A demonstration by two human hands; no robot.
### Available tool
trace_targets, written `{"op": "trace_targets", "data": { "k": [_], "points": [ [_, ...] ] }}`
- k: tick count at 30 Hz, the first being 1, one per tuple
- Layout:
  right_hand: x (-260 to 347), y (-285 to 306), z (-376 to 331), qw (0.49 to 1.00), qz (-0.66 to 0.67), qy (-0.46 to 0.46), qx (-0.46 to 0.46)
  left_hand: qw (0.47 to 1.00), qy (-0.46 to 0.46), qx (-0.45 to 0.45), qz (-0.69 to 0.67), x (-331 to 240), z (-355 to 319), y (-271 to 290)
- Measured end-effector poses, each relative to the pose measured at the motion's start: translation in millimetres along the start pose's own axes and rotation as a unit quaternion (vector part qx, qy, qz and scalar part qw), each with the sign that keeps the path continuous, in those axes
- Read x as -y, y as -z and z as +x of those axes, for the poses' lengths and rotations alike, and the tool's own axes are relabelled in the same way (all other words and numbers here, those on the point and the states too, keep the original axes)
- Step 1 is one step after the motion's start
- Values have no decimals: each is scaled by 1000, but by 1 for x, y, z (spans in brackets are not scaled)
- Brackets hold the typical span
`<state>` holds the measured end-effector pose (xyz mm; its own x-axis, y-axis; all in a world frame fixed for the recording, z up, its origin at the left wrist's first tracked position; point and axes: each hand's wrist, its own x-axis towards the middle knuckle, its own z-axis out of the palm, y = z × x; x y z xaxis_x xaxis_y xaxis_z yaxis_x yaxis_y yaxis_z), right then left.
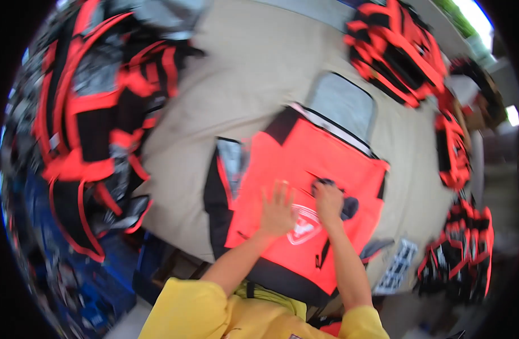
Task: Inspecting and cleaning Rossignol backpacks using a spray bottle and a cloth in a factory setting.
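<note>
An orange bag (327,164) with black trim and a white emblem lies flat on the beige table (248,73) in front of me. My left hand (277,210) rests flat on its orange front, fingers spread. My right hand (329,202) is closed on a small dark piece (348,207) at the slit-like pocket opening in the bag's front. A grey lining panel (344,104) of the bag shows at its far end, and another grey panel (232,161) at its left side.
A pile of orange-and-black bags (95,124) fills the left side. More such bags lie at the far right (398,51) and the right edge (460,254). A white printed sheet (398,266) lies near the table's front right.
</note>
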<state>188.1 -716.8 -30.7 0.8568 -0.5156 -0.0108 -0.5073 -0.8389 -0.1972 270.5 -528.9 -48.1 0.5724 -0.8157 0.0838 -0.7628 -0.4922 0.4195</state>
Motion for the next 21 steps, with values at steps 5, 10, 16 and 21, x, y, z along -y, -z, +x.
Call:
{"op": "trace_targets", "data": {
  "k": [5,10,16,21],
  "points": [
    [-58,9,-5,997,2,72,16,999,-38,-3,-31,-17,2,-48],
    [-47,-14,8,999,-22,31,-21,995,14,99,-17,-27,-5,12],
    [-37,0,18,998,-2,40,40,998,23,64,-18,-29,-6,7],
    [-45,-9,28,1000,6,-13,14,999,14,33,-20,-24,4,-12]
  ]
}}
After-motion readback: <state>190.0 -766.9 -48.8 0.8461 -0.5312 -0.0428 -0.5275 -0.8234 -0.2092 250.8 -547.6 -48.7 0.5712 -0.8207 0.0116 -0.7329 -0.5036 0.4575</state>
